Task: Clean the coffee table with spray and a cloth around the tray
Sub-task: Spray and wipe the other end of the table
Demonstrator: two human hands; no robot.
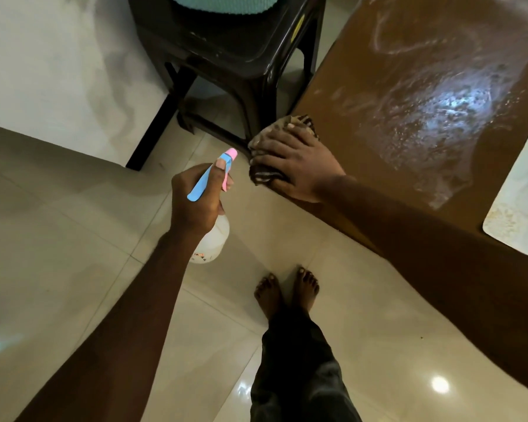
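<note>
The brown coffee table (387,95) fills the upper right, its top wet with foamy streaks. My right hand (296,161) presses a dark striped cloth (264,176) flat on the table's near left corner. My left hand (194,197) hovers over the floor left of the table and grips a white spray bottle (212,242) with a blue and pink trigger head. The nozzle points toward the table corner. A pale tray (518,202) lies on the table at the right edge of view, only partly seen.
A dark plastic stool (235,56) with a teal item on top stands just behind the table's corner. Glossy beige floor tiles (73,239) spread to the left and below. My bare feet (287,290) stand close to the table's front edge.
</note>
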